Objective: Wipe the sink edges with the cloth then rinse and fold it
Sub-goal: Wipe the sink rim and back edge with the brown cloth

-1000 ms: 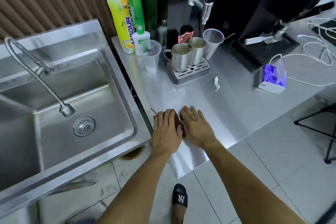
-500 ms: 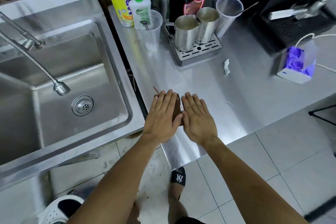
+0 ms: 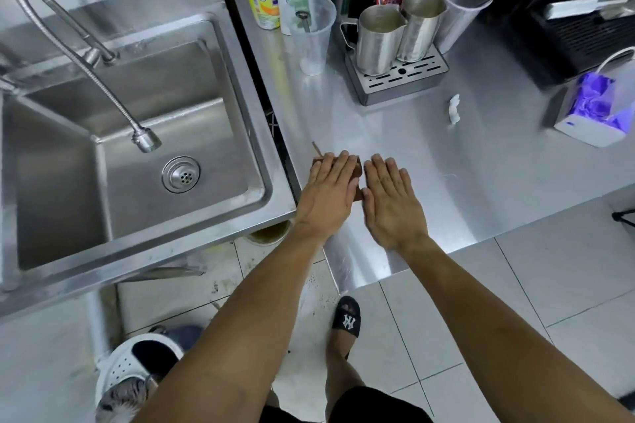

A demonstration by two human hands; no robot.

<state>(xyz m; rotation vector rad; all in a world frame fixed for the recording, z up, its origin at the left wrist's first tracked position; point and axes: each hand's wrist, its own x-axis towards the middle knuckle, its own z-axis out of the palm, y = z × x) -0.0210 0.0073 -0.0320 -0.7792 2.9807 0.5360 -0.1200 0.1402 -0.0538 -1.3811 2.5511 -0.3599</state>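
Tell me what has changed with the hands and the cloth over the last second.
The right hand has slid off the brown cloth to the right and now lies flat on the steel counter beside it. The left hand stays flat on the cloth, pressing it down. The cloth has not shifted from its spot by the sink. Nothing was gripped or lifted.

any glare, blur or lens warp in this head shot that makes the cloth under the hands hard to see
Head view: overhead light glares off the steel counter and sink; wide-angle warp bends the edges, and the corners smear. The centre is sharp: left hand lies flat over the brown cloth, hiding most of it; right hand lies flat beside it.
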